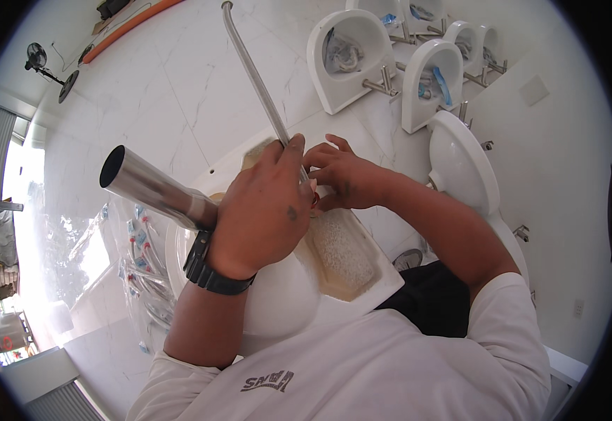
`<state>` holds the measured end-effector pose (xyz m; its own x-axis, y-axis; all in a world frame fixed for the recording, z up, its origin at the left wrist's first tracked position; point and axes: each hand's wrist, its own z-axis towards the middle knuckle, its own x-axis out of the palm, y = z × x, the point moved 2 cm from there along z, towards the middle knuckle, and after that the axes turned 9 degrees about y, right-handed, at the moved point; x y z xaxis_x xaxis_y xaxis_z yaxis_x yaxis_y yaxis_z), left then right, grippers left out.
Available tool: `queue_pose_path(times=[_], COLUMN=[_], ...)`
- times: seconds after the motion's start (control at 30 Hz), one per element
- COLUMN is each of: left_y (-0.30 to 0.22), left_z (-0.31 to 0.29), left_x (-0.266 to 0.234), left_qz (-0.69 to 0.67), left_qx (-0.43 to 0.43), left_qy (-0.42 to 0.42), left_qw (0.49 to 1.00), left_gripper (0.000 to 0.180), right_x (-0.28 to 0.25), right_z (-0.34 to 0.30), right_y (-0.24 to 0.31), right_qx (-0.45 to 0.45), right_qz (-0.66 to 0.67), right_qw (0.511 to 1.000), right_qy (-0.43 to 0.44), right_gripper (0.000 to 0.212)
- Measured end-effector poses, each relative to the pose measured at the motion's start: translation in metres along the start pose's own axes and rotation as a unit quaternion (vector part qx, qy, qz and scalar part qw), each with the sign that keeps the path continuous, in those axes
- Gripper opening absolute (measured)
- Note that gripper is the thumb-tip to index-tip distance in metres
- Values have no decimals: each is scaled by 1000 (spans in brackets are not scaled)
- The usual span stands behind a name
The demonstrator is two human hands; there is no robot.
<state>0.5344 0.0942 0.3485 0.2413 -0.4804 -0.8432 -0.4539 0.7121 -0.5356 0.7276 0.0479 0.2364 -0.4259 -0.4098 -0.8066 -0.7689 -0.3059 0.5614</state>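
White shirt (390,372) right up close, and here's the bent pipe (259,85), slanting over a white basin (281,302), left hand (260,210) clamped around it! Right hand (341,175) has its fingers curled at the lower end; gripping or only touching, can't tell. A wide tube (155,186) juts out beside the left hand; more basins (317,67) beyond, a fan (36,55) far left.

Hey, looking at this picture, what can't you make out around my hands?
In the head view:
Lower end of the thin metal tube: hidden among the fingers of the left hand and right hand.
Near end of the wide metal tube: behind the left hand.
Small reddish piece: too small, partly covered by fingers.
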Motion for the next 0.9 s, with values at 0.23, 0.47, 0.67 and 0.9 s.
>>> queue_pose_path(times=[0.23,0.47,0.67,0.9], left_y=[0,2,1,2], left_z=[0,0,1,2], left_x=[0,2,3,4], left_qz=[-2,3,-4,-3], left_qx=[-7,5,9,8], left_qy=[7,2,-3,0], left_qw=[1000,1000,1000,1000], left_gripper=[53,52,51,52], right_x=[17,26,4,7], right_z=[-5,-9,-9,-2], right_y=[29,46,26,14], right_qx=[122,153,107,83], right_qz=[-115,-126,-130,-61], right_qw=[984,972,986,995], right_qy=[-54,-126,-11,-8], right_gripper=[26,34,31,28])
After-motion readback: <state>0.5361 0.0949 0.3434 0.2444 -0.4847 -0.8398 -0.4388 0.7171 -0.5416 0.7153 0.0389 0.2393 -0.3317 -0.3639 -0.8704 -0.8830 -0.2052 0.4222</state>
